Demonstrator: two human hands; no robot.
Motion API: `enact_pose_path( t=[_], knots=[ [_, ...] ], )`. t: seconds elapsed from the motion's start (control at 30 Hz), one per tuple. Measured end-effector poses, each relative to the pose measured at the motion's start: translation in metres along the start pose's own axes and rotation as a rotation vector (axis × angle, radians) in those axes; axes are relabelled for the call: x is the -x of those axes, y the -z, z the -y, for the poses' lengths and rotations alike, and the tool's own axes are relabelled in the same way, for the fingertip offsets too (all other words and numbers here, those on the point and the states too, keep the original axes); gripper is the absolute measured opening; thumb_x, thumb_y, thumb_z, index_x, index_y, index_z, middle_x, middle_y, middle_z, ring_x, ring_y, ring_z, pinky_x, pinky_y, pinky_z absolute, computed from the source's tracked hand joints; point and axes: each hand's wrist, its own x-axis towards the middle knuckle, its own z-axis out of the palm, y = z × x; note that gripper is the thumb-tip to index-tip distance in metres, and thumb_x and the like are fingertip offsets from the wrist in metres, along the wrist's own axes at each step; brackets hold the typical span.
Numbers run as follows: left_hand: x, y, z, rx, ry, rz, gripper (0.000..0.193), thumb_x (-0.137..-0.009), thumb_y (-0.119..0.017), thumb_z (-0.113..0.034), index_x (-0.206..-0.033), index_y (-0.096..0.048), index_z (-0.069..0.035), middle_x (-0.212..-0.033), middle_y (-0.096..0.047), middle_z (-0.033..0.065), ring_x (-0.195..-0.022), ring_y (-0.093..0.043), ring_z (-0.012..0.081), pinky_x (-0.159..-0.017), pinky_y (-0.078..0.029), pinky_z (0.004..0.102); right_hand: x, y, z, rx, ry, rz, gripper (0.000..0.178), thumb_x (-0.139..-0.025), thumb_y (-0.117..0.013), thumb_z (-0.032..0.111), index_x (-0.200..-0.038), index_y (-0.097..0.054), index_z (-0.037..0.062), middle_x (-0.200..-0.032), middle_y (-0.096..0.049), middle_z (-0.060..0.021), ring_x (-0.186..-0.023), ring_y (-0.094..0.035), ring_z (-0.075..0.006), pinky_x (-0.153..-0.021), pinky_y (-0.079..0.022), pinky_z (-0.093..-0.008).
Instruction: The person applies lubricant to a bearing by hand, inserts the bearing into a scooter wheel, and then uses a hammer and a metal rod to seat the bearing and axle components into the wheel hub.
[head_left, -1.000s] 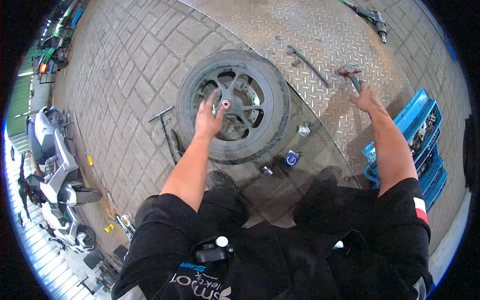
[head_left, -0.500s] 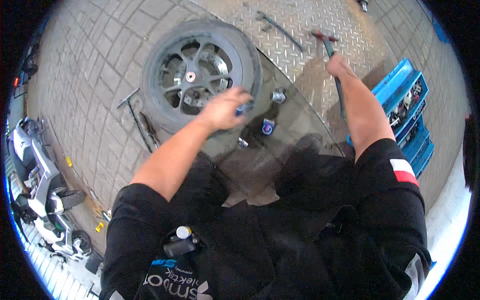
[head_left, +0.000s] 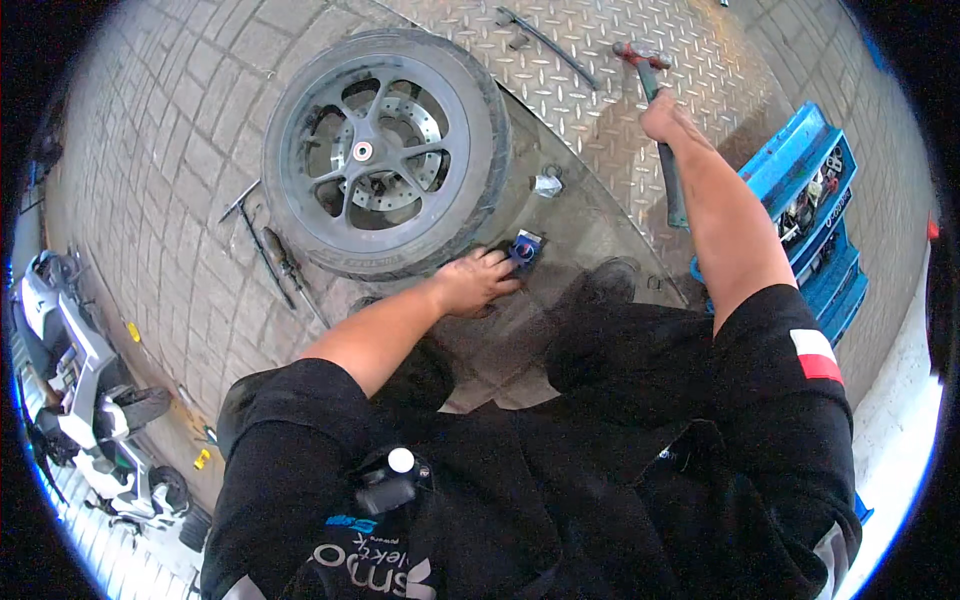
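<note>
Head view, right side: noted in the right hand [head_left: 668, 118], a hammer [head_left: 672, 185], with fingers wrapped closely around the handle just below the red head. Held above or against the tread plate [head_left: 620, 130]; cannot confirm contact. Gripped this high probably for balance, with the weight near the palm and the long handle trailing back beside the forearm.

Head view, middle: recorded low over the paved floor [head_left: 210, 120], the left hand [head_left: 478, 283], palm down, fingers bent and slightly parted. Placed with fingertips at a small blue box [head_left: 524, 248], touching or just beside it; cannot tell which. Cannot tell of any hold under the palm, owing to the knuckles.

Head view, ahead: found lying flat, hub upward, the wheel [head_left: 364, 152], with its near edge just beyond the left hand. Laid so presumably for steadiness and a clear approach to the hub.

Head view, edges: logged left of the wheel, a T-handled tool [head_left: 262, 252]; on the plate, a dark bar [head_left: 550, 46]; beside the right forearm, a blue toolbox [head_left: 788, 155], apparently sited for easy reach.
</note>
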Motion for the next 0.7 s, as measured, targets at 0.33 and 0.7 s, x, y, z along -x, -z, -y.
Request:
enact_pose_path(
  t=[0.33,0.7],
  knots=[
    [0.018,-0.03,0.011,0.009,0.044,0.268,0.044,-0.089,-0.048,-0.019,-0.133,-0.053,-0.018,-0.143,-0.042,0.0113,-0.123,-0.048,0.0296,-0.1,-0.043,0.0405,-0.028,-0.002,-0.006,0.068,0.154,-0.046,0.036,-0.08,-0.054,0.025,-0.1,-0.069,-0.0019,-0.106,-0.067,-0.0237,-0.102,-0.065,-0.0371,-0.088,-0.052,-0.0437],
    [-0.009,0.047,-0.002,0.726,0.296,-0.466,0.06,-0.066,-0.075,-0.017,-0.118,-0.048,-0.002,-0.107,-0.052,0.0207,-0.105,-0.054,0.0419,-0.092,-0.047,0.0436,-0.022,0.033,-0.002,-0.507,-0.021,-0.027,0.041,-0.077,-0.057,0.03,-0.102,-0.065,-0.0022,-0.082,-0.067,-0.0165,-0.07,-0.066,-0.0268,-0.064,-0.052,-0.0415]
  ],
)
